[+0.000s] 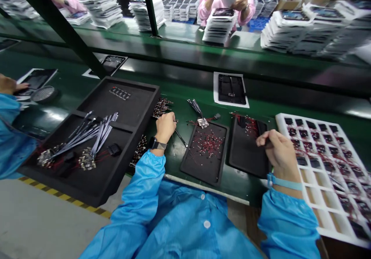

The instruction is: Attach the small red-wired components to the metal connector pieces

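Note:
My left hand (165, 128), a watch on its wrist, is closed just in front of a pile of small circuit boards (162, 107). A dark tip shows at its fingers; what they hold is too small to name. A thin dark tool (181, 138) lies beside it. My right hand (276, 149), a blue strap at the wrist, is curled in a pinch over the right edge of a black tray (245, 154) with red-wired parts at its far end. Anything between those fingers is hidden. Between my hands a second black tray (189, 162) carries many tiny red and white pieces.
A white foam tray (311, 181) of black parts with red wires stands at the right. On the left is a divided black tray (124, 120) with ribbon cables (101, 135). A black panel (232, 87) lies behind. Another person's blue sleeve (14, 143) is far left.

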The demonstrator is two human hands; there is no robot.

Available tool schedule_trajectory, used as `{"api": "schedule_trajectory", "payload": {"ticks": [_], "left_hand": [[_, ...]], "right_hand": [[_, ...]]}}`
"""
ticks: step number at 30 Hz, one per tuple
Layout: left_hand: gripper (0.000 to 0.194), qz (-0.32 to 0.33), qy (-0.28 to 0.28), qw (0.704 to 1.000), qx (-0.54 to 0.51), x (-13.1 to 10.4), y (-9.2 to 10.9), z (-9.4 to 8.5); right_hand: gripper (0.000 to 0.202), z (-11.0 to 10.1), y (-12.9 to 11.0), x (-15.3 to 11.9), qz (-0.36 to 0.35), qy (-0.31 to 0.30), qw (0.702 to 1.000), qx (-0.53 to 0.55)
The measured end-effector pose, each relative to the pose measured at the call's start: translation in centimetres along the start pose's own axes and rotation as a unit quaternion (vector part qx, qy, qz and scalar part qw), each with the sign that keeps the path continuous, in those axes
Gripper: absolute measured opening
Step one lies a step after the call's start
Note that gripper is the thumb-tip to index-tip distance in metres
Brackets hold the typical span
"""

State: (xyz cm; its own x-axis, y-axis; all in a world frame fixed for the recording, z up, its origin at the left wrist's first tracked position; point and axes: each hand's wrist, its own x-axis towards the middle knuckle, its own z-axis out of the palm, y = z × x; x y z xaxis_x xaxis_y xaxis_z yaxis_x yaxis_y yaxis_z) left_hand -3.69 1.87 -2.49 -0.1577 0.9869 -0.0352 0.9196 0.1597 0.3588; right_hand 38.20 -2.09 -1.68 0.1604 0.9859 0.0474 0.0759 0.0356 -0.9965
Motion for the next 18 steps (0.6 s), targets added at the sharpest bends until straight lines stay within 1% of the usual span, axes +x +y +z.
{"api": "schedule_trajectory", "payload": {"ticks": [3,4,6,8,10,12,13,14,15,16,18], "left_hand": [[0.002,0.021,0.02,1.0,0.01,-1.0,0.3,-1.4],[0.004,0.036,0.034,0.999,0.008,-1.6,0.4,-2.2],[0.008,0.068,0.069,0.995,-0.026,-3.1,0.8,-4.4],[0.01,0.089,0.112,0.983,-0.114,-4.7,1.4,-7.2],[0.009,0.101,0.162,0.952,-0.238,-6.1,2.2,-9.9],[0.015,0.116,0.197,0.908,-0.35,-6.8,3.2,-11.7],[0.017,0.121,0.206,0.888,-0.394,-6.8,3.6,-12.1],[0.016,0.122,0.205,0.87,-0.432,-6.5,4.0,-12.0],[0.014,0.118,0.195,0.854,-0.468,-6.0,4.3,-11.5],[0.014,0.109,0.175,0.839,-0.504,-5.4,4.5,-10.7],[0.019,0.083,0.118,0.801,-0.581,-3.9,5.0,-8.4]], "right_hand": [[0.039,2.6,-0.8,0.1,-0.008,-0.055,0.998,0.028],[0.037,3.4,-1.1,0.2,-0.011,-0.068,0.997,0.04],[0.037,4.7,-1.7,0.3,-0.01,-0.091,0.993,0.07],[0.035,6.0,-2.3,0.4,-0.002,-0.114,0.988,0.102],[0.031,7.4,-2.6,0.5,0.005,-0.132,0.982,0.131],[0.026,8.7,-2.5,0.6,0.008,-0.146,0.978,0.148],[0.024,9.3,-2.4,0.7,0.008,-0.15,0.977,0.151],[0.023,9.8,-2.3,0.7,0.011,-0.153,0.977,0.151],[0.023,10.3,-2.1,0.8,0.016,-0.155,0.976,0.15],[0.023,10.7,-1.9,0.8,0.023,-0.155,0.977,0.145],[0.025,11.4,-1.6,0.7,0.038,-0.154,0.979,0.13]]}}
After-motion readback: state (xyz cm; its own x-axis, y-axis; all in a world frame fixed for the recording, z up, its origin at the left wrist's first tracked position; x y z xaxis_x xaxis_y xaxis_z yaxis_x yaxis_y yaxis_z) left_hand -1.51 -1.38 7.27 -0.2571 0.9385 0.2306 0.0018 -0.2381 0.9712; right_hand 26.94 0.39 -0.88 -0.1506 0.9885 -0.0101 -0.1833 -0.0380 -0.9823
